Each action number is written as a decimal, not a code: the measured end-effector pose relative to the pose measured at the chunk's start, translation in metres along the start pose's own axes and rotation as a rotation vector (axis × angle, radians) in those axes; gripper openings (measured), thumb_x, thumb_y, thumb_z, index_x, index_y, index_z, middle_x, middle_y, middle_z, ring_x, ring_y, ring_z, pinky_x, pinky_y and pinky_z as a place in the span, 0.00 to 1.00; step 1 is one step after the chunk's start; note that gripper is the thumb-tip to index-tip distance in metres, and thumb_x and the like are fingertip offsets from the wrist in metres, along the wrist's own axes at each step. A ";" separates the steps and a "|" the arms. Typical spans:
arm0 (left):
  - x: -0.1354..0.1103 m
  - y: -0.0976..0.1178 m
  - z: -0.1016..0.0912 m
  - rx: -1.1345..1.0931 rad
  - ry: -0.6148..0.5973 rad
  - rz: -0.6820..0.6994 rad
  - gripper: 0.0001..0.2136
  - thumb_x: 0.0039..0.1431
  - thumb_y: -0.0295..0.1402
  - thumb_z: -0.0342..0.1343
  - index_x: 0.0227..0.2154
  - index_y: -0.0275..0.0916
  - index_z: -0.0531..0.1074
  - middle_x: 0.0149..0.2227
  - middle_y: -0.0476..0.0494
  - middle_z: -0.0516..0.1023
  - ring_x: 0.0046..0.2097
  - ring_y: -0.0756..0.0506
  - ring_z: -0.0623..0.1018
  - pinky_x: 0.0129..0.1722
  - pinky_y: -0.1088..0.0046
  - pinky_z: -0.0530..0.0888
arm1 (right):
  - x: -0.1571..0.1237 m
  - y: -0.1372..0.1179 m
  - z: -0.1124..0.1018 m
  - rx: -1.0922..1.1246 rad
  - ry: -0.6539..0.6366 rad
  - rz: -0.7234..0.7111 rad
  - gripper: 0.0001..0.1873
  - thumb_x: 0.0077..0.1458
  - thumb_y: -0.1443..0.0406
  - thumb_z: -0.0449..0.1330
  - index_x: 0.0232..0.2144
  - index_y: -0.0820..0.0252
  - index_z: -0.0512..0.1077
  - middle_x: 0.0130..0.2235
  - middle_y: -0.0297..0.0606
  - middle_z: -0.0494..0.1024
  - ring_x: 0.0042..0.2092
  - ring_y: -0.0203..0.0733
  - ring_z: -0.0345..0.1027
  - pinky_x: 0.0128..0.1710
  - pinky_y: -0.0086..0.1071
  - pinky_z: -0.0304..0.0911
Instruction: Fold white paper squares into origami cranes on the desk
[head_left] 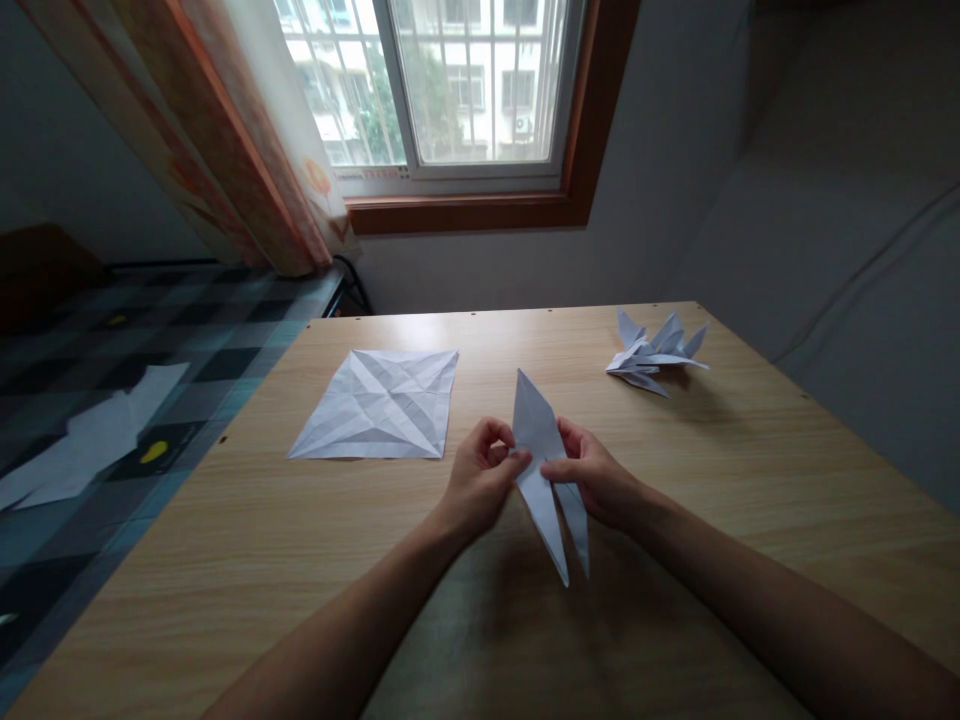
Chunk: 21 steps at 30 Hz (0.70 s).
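Observation:
Between my two hands is a folded white paper (pixel 534 420), a long origami shape with one point at the top and two narrow legs hanging toward me. My left hand (pixel 484 472) pinches its left edge, thumb in front. On the other side my right hand (pixel 596 474) grips the right edge, its thumb lying across the middle near the split. The paper is held above the wooden table (pixel 375 560). Fingers behind the paper are partly hidden.
A creased square paper sheet (pixel 379 405) lies flat at the left. Folded paper pieces (pixel 654 355) sit in a cluster at the back right. More white paper (pixel 94 440) rests on the checked bed cover (pixel 247 310). Beyond the table are a curtain and window.

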<state>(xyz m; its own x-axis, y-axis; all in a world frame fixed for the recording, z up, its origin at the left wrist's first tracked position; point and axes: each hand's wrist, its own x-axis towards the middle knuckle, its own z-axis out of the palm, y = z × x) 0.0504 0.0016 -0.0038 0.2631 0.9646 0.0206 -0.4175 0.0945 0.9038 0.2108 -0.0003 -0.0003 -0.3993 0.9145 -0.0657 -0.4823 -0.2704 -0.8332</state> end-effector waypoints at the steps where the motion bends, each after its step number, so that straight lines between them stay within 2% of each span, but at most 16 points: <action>1: 0.000 0.000 0.000 0.000 -0.004 -0.003 0.18 0.46 0.32 0.68 0.29 0.39 0.61 0.23 0.55 0.74 0.23 0.53 0.73 0.24 0.80 0.68 | 0.000 0.000 0.000 0.012 -0.003 0.015 0.26 0.34 0.70 0.72 0.39 0.58 0.71 0.34 0.33 0.80 0.34 0.38 0.73 0.34 0.29 0.66; 8: 0.000 0.000 -0.001 0.036 -0.021 -0.015 0.18 0.47 0.34 0.67 0.30 0.39 0.60 0.25 0.53 0.75 0.24 0.52 0.73 0.25 0.78 0.67 | -0.002 -0.002 -0.004 0.000 -0.034 0.067 0.29 0.36 0.70 0.72 0.43 0.57 0.70 0.37 0.34 0.80 0.33 0.36 0.73 0.33 0.27 0.66; 13: 0.000 0.002 0.001 0.038 -0.013 -0.018 0.18 0.47 0.34 0.68 0.29 0.39 0.60 0.24 0.54 0.74 0.24 0.53 0.72 0.25 0.78 0.67 | -0.002 -0.002 -0.003 0.003 -0.002 0.075 0.29 0.35 0.69 0.73 0.42 0.58 0.70 0.36 0.34 0.80 0.32 0.37 0.73 0.32 0.27 0.67; 21: 0.000 -0.001 0.000 0.011 -0.005 -0.012 0.18 0.47 0.33 0.67 0.29 0.39 0.59 0.24 0.55 0.74 0.24 0.53 0.71 0.25 0.79 0.66 | -0.001 -0.003 0.000 0.063 0.072 0.024 0.25 0.32 0.69 0.74 0.33 0.57 0.68 0.33 0.30 0.78 0.31 0.35 0.71 0.32 0.28 0.67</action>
<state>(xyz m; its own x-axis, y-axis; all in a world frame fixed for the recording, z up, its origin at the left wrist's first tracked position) 0.0511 0.0014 -0.0046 0.2723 0.9621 0.0121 -0.4048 0.1032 0.9085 0.2125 -0.0005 0.0030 -0.3555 0.9261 -0.1259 -0.5225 -0.3086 -0.7948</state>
